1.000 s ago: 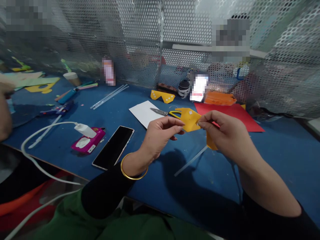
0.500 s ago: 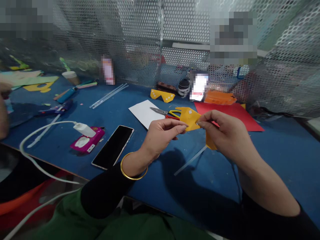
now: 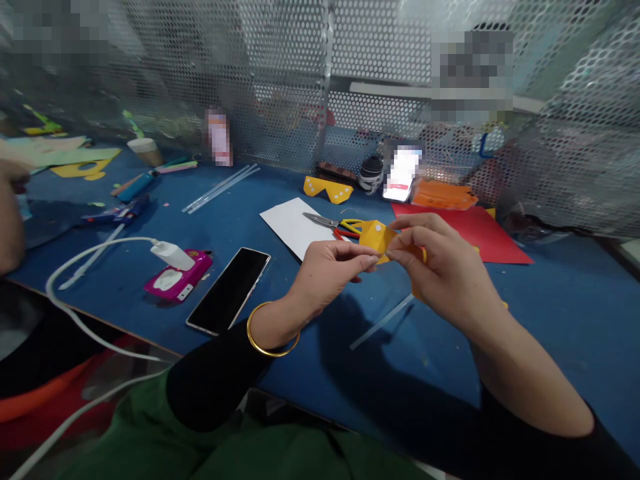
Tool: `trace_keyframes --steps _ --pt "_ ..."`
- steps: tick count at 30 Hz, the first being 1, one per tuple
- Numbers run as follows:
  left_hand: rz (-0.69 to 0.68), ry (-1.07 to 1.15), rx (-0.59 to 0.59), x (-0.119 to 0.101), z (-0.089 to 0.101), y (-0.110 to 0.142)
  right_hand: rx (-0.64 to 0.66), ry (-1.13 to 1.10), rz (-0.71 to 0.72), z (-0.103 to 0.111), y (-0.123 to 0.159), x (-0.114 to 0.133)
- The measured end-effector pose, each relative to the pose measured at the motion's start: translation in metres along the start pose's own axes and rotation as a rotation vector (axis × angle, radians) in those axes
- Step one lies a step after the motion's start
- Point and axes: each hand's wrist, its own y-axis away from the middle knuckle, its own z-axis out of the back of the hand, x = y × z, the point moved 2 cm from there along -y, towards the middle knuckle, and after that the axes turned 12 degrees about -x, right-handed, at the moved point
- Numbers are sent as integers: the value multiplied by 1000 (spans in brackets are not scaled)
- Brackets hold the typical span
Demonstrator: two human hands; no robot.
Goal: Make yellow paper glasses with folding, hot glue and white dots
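The right hand [image 3: 443,273] has shifted toward the left hand [image 3: 327,277], folding the yellow paper [image 3: 371,236] above the tabletop [image 3: 550,320]. Both hands' fingers pinch it; likely light and easily creased, it suits an edge hold.

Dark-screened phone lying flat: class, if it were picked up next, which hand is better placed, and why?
Probably the left hand: the dark-screened phone lies on that side, closer to it, while the right hand is farther away. Both pinch yellow paper, so neither is free.
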Motion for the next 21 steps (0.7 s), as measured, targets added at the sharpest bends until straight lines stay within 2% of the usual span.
trace_keyframes --steps 13,16,21 --pt "-52 -58 36 1 0 0 -26 103 140 -6 2 8" --pt "-79 -68 14 1 0 -1 -44 101 120 -4 2 8" --pt "-107 -24 -22 2 0 -2 -190 97 -1 0 3 6"
